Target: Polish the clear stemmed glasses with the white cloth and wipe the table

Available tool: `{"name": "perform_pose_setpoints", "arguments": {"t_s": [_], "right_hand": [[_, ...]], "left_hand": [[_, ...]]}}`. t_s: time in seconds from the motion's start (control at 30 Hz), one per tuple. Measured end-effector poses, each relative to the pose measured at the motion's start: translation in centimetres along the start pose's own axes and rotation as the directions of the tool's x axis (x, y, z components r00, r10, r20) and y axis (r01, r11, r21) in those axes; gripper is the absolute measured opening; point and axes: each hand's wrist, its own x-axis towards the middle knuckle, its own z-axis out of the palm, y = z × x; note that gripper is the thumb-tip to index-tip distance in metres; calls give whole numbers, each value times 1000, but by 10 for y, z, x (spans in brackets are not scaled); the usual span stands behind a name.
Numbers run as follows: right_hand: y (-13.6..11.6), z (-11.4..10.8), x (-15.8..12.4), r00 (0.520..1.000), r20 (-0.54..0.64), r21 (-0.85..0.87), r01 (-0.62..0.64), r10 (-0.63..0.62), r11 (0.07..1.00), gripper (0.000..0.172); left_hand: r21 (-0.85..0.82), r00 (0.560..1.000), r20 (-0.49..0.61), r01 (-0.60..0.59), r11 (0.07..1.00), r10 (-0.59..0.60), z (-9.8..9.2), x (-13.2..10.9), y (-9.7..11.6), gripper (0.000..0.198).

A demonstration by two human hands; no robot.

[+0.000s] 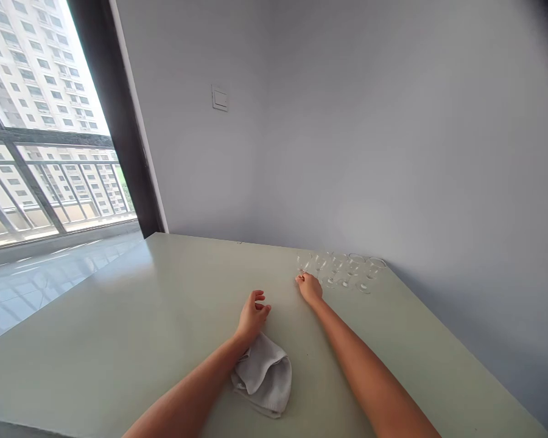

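Several clear stemmed wine glasses (356, 263) stand upright in a row at the table's far right, near the wall. My right hand (310, 288) reaches the left end of that row, its fingers closed at the stem of the leftmost wine glass (304, 260). The glass stands upright; my fingers hide most of its lower part. My left hand (252, 316) hovers over the middle of the table with curled fingers apart, holding nothing. Just below it, partly behind my left wrist, lies a crumpled grey cloth (267, 377).
The pale green table (187, 316) reaches to the grey walls (393, 134) at its back and right. A light switch (220, 98) is on the wall. At the left are a dark door frame (114, 109), a tiled floor (41, 286) and a railing (59, 188).
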Motion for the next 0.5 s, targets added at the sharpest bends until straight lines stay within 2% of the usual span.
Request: {"name": "perform_pose_setpoints", "arguments": {"t_s": [0.27,0.5], "right_hand": [[-1,2,14,997,-15,2,-76,76,997,22],[-4,-7,1,997,-9,112,-78,79,991,25]], "left_hand": [[9,1000,-1,-5,1000,5,0,0,1,27],[-42,1000,-12,7,999,-8,-1,-3,7,25]]}}
